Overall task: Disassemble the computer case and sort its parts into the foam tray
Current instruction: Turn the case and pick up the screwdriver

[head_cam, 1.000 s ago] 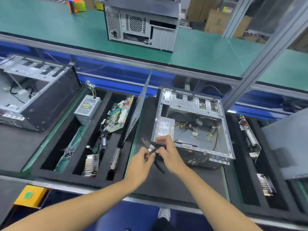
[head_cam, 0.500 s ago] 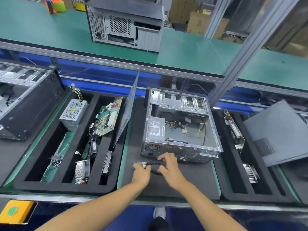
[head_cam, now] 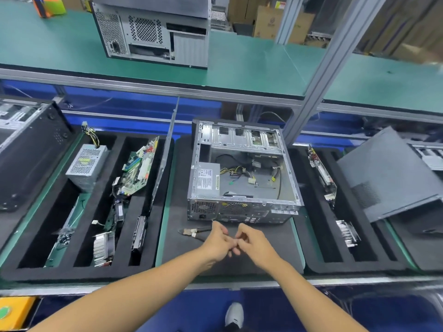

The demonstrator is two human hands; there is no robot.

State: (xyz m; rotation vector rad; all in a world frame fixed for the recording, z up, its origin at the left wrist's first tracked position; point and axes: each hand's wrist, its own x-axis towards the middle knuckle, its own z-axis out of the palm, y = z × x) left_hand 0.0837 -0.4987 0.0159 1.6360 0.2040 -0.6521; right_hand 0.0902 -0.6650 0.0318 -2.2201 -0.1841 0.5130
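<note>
The open computer case (head_cam: 242, 183) lies on a black foam mat (head_cam: 182, 257), with its power supply (head_cam: 207, 179) and loose cables inside. My left hand (head_cam: 217, 243) and my right hand (head_cam: 255, 245) meet just in front of the case, curled fingertips touching each other. Whether something small sits between them is hidden. Black-handled pliers (head_cam: 191, 232) lie on the mat, just left of my left hand. The foam tray (head_cam: 119, 271) to the left holds a power supply (head_cam: 86, 164), a motherboard (head_cam: 139, 168), a heat sink (head_cam: 103, 248) and a drive (head_cam: 139, 232).
A side panel (head_cam: 165, 159) stands upright between the tray and the mat. Another foam tray (head_cam: 316, 262) with parts sits on the right, beside a grey panel (head_cam: 388, 173). A black case (head_cam: 31, 152) lies at far left. A closed case (head_cam: 153, 29) stands on the green shelf, near an aluminium post (head_cam: 323, 68).
Both hands held the pliers in front of the case earlier. The pliers now lie on the mat, and the hands have come together to their right.
</note>
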